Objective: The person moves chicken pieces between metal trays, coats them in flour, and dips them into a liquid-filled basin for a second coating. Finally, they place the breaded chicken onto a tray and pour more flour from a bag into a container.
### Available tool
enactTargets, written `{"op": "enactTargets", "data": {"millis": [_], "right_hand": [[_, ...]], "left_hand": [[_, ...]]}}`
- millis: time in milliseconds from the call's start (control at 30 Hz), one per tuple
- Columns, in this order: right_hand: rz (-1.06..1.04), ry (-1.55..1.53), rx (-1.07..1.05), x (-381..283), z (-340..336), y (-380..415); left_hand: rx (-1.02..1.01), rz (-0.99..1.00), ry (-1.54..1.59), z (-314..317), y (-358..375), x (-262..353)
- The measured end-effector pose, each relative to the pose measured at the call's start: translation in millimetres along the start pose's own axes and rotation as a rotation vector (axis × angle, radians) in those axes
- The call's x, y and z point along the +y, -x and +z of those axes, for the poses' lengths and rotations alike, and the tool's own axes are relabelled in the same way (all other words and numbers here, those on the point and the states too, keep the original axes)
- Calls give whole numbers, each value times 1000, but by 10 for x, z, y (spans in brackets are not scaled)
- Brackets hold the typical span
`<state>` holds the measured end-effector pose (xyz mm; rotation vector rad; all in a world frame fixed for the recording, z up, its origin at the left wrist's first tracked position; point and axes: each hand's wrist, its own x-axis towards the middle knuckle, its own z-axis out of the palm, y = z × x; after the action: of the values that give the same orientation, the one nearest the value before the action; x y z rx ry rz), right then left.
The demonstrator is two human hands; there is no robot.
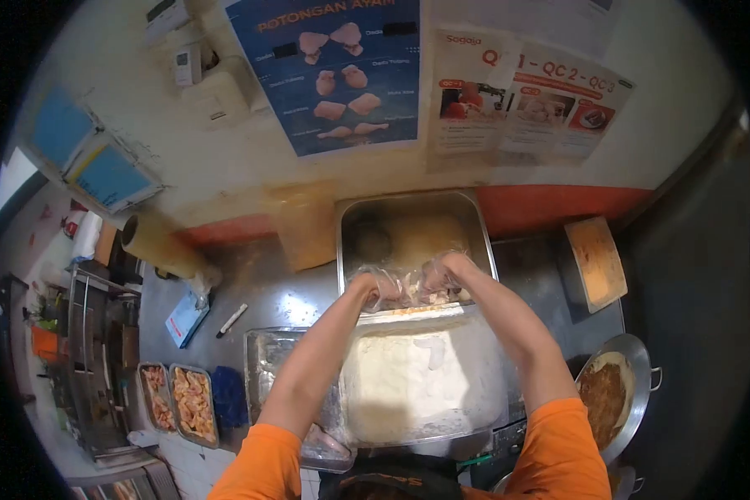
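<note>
Both of my hands wear clear plastic gloves and are at the near end of a deep metal tub (483, 218). My left hand (381, 285) is on the left, its fingers curled down and partly hidden by the glove. Just right of it, my right hand (446, 275) is bent inward with its fingers curled. Pale, lumpy pieces (415, 287) show between and under the hands; which hand grips them cannot be made out. In front of the tub lies a wide tray of white flour (425, 375).
A metal tray (262, 358) stands left of the flour, under my left forearm. Further left are two trays of raw meat (193, 400), a marker (231, 321) and a blue box (186, 318). On the right are a metal container (595, 265) and a large pan (637, 400).
</note>
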<state>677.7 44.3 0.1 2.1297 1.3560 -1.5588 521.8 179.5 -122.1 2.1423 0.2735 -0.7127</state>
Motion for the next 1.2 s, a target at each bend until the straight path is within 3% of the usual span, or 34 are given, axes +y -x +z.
{"op": "enactTargets", "data": {"millis": [100, 200, 333, 400, 467, 500, 600, 700, 800, 900, 967, 1000, 1067, 1133, 1200], "right_hand": [[0, 96, -16, -143, -70, 201], [-36, 121, -19, 39, -49, 89], [-14, 109, -11, -38, -79, 294], [31, 136, -26, -170, -101, 401], [60, 222, -67, -288, -139, 423], [63, 42, -122, -277, -140, 418], [39, 105, -52, -253, -127, 389], [-81, 34, 73, -26, -84, 197], [-120, -183, 55, -255, -115, 834], [-306, -80, 215, -276, 40, 1102], [-542, -56, 314, -376, 279, 1381], [-541, -50, 341, -408, 538, 1361], [-546, -22, 404, -462, 1000, 1304], [-521, -161, 286, -514, 1268, 1380], [-506, -368, 267, -539, 1450, 1437]], "left_hand": [[41, 67, -107, 225, -476, -485], [9, 105, -547, -75, 177, 156], [3, 114, -618, -90, 344, 400], [40, -37, -274, -114, 427, 534], [124, 6, -217, -86, 422, 540], [166, 27, -188, -93, 442, 562], [204, 40, 234, -56, 569, 600], [262, -19, 68, -228, 930, 920], [168, -15, 277, -373, 1266, 1201], [284, -22, 200, -397, 1795, 1513], [287, 160, 118, -184, 1966, 1389], [287, 249, 79, -9, 2059, 1345], [258, 198, 98, 338, 2194, 1329], [230, 137, 151, 679, 2315, 1300], [354, 106, 185, 963, 2391, 1156]]}}
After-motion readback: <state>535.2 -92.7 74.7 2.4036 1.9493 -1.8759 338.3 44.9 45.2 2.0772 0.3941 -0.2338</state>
